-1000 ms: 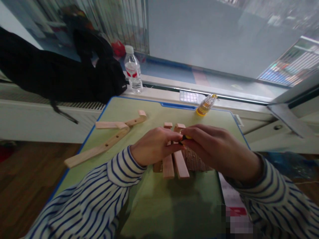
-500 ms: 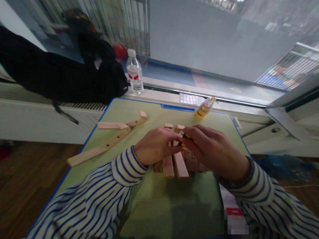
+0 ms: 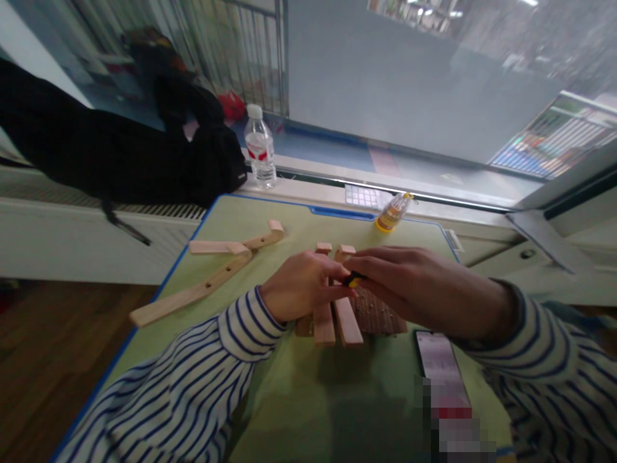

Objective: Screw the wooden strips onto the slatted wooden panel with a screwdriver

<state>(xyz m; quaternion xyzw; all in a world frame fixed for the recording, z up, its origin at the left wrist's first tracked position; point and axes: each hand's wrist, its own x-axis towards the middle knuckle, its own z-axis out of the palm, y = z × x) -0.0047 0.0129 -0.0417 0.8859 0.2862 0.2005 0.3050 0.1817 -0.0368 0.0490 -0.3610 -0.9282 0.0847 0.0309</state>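
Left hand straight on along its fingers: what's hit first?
The small black-and-yellow item, right at the left hand's fingertips. Just past it in that line seem to be the right hand's fingers, though overlap makes depth unclear.

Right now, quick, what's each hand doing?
Left hand: closed, pinching a small black-and-yellow piece.
Right hand: touching that same piece; whether its grip is closed can't be told.

The left forearm point(image 3: 193, 386) and right forearm point(image 3: 544, 360) converge from the lower corners (both sleeved to the wrist). The left hand point(image 3: 301, 286) presents its back, thumb and forefinger pinched rightward. The right hand point(image 3: 419, 283) extends its fingers leftward, back uppermost, fingertips at the left's.
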